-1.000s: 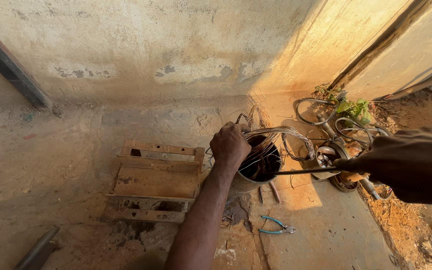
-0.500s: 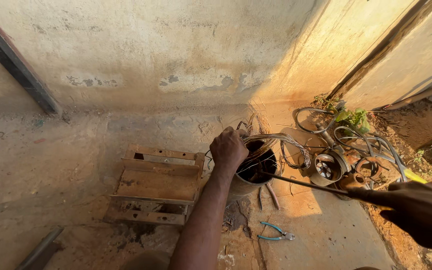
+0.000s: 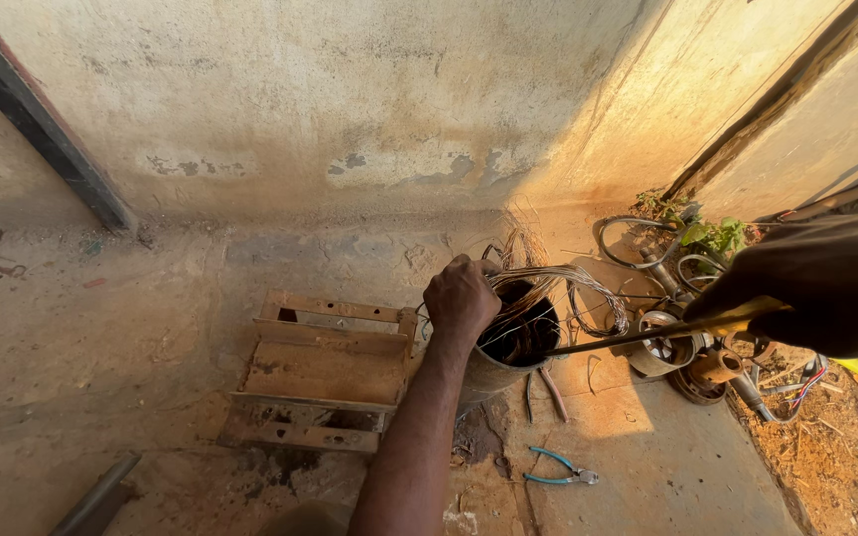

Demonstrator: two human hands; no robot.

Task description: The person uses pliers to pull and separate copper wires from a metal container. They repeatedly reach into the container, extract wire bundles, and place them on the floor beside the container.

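Observation:
My left hand [image 3: 461, 298] is closed over the rim of a rusty metal cylinder [image 3: 489, 375] that stands on the concrete floor. Loops of thin copper wire [image 3: 560, 280] spill out of its dark opening. My right hand [image 3: 814, 288], dark in shadow at the right edge, grips a long thin metal rod [image 3: 638, 337]. The rod slants down to the left and its tip reaches into the cylinder's mouth.
A low wooden crate [image 3: 325, 367] lies left of the cylinder. Blue-handled pliers [image 3: 560, 477] and another hand tool [image 3: 548, 389] lie on the floor in front. Motor parts and cables [image 3: 667, 349] are heaped at the right by a small plant [image 3: 712, 236]. A plastered wall [image 3: 350, 99] stands close behind.
My right hand dipped lower half a second ago and has come back up, keeping the rod's tip in the cylinder. My left hand has stayed on the rim.

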